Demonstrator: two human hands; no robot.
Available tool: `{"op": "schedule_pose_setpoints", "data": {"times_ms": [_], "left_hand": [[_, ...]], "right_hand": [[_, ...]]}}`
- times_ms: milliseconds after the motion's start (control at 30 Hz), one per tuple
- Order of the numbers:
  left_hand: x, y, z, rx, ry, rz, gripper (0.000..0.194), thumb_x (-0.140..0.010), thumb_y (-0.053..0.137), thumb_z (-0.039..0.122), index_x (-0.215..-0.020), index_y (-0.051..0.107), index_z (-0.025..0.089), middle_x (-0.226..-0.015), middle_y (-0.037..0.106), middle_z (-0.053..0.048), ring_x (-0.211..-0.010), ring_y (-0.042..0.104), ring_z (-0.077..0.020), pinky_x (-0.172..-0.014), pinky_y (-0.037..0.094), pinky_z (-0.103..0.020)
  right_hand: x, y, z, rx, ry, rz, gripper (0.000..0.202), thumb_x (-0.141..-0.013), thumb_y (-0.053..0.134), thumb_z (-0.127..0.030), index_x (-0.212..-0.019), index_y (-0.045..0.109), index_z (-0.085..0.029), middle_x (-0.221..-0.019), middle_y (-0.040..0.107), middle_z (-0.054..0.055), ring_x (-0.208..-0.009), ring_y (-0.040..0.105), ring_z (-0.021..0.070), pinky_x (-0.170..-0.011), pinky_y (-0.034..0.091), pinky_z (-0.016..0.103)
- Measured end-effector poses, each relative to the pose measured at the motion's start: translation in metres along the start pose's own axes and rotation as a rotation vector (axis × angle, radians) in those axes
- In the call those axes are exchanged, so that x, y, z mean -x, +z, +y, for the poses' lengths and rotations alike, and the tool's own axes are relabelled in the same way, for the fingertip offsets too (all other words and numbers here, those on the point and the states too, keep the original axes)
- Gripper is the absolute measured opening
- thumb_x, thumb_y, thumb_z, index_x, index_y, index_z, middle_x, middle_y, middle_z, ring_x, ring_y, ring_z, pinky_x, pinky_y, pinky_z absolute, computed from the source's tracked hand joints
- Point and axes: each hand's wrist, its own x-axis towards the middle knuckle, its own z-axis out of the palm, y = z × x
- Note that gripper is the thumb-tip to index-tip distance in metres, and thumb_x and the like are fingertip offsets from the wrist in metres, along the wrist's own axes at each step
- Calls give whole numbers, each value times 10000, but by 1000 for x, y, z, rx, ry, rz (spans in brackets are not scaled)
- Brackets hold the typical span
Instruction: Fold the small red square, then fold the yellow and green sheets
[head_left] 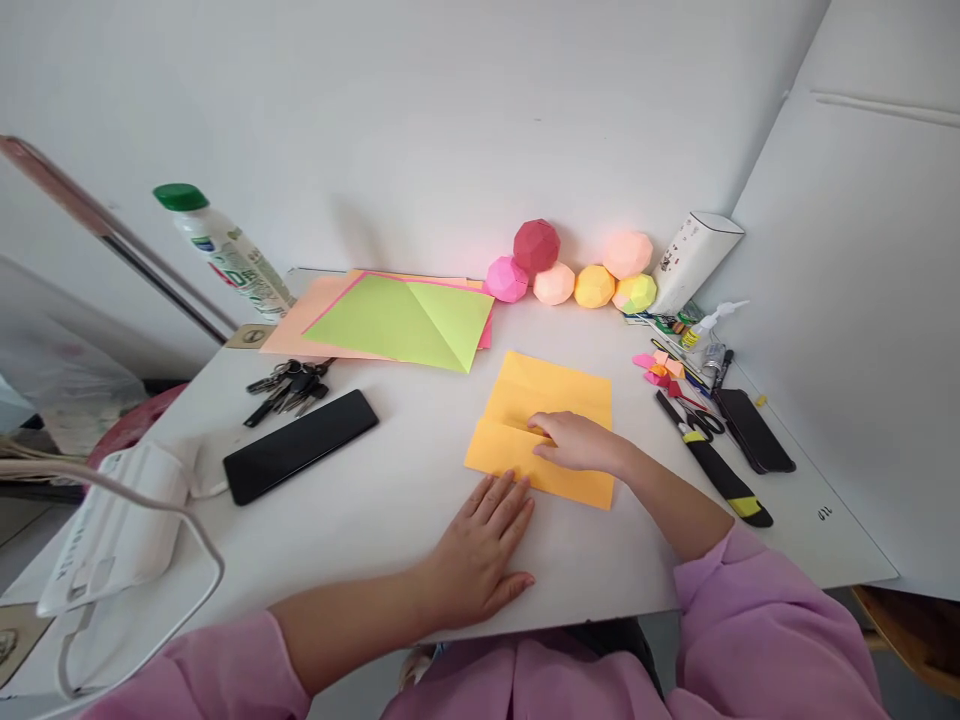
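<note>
An orange sheet of paper [566, 480] lies on the white table, with a raised crease running across its middle. My left hand [484, 540] rests flat with its fingers spread, the fingertips at the sheet's near left edge. On the middle of the sheet is my right hand [574, 440], its thumb and forefinger apart beside the crease, holding nothing that shows. The other fingers of that hand are tucked under and partly hidden.
Green paper [397, 315] tops a stack at the back left. Keys [289, 385], a black phone [300, 447] and a white power strip [124, 520] are left. Paper balls [536, 246] line the wall. Right are scissors [705, 422], a cutter [720, 470] and a dark phone [754, 430].
</note>
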Motion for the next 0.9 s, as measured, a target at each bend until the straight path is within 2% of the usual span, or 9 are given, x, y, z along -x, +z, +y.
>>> {"op": "schedule_pose_setpoints", "data": {"times_ms": [133, 200, 267, 433, 533, 600, 700, 800, 900], "left_hand": [[0, -3, 0, 26, -6, 10, 689, -904, 439, 527, -1398, 363, 52, -1488, 301, -240, -1416, 147, -390, -1100, 221, -581], [1, -6, 0, 22, 2, 16, 672, -894, 476, 490, -1387, 376, 45, -1493, 290, -240, -1416, 138, -396, -1105, 217, -576], [1, -7, 1, 8, 16, 29, 665, -887, 496, 456, -1387, 372, 37, -1503, 273, -234, -1419, 119, -398, -1112, 210, -567], [2, -5, 4, -12, 33, 75, 690, -884, 504, 435, -1418, 316, 42, -1510, 272, -218, -1425, 68, -395, -1112, 194, -568], [2, -4, 4, 2, 23, 56, 701, -888, 494, 444, -1419, 307, 27, -1498, 294, -224, -1418, 116, -399, -1111, 200, -563], [2, -5, 4, 10, 19, 26, 695, -891, 486, 452, -1418, 318, 31, -1496, 301, -220, -1406, 165, -404, -1111, 205, -558], [2, -6, 3, 25, 4, -16, 683, -895, 474, 476, -1412, 344, 51, -1501, 296, -213, -1398, 194, -405, -1115, 201, -558], [2, -5, 2, 55, -23, -33, 701, -894, 462, 507, -1414, 344, 52, -1507, 281, -214, -1407, 176, -393, -1125, 187, -554], [3, -3, 2, 68, -35, -3, 702, -885, 482, 492, -1417, 339, 57, -1517, 260, -210, -1416, 127, -400, -1124, 172, -573]], "right_hand": [[-15, 9, 4, -35, -7, 15, 123, -851, 531, -313, -831, 565, -197, -782, 621, 24, -685, 549, 158, -567, 360, 249], [-13, 10, 10, -64, -23, 4, 216, -873, 492, -353, -721, 497, -201, -696, 556, -14, -609, 491, 126, -532, 345, 237], [-6, 13, 14, -132, -26, -9, 270, -889, 452, -391, -696, 442, -201, -670, 498, -34, -579, 442, 109, -512, 339, 229], [15, 28, 15, -326, 45, -32, 264, -880, 457, -404, -716, 416, -202, -672, 452, -45, -573, 406, 102, -501, 333, 225], [18, 28, 13, -382, 130, -39, 218, -881, 466, -393, -772, 456, -205, -685, 486, -39, -554, 424, 100, -478, 327, 218], [18, 25, 10, -330, 146, -22, 188, -889, 462, -369, -799, 487, -206, -687, 524, -30, -543, 451, 106, -466, 321, 218], [16, 26, 3, -99, 71, 72, 109, -899, 458, -285, -874, 526, -203, -677, 575, -12, -579, 516, 134, -514, 346, 240], [14, 34, 1, 82, -72, 142, 155, -909, 434, -195, -1030, 530, -190, -808, 649, 40, -696, 585, 171, -600, 383, 273], [12, 37, 8, 7, -153, 138, 208, -925, 391, -171, -1075, 533, -197, -989, 663, 71, -828, 608, 185, -681, 426, 297]]}}
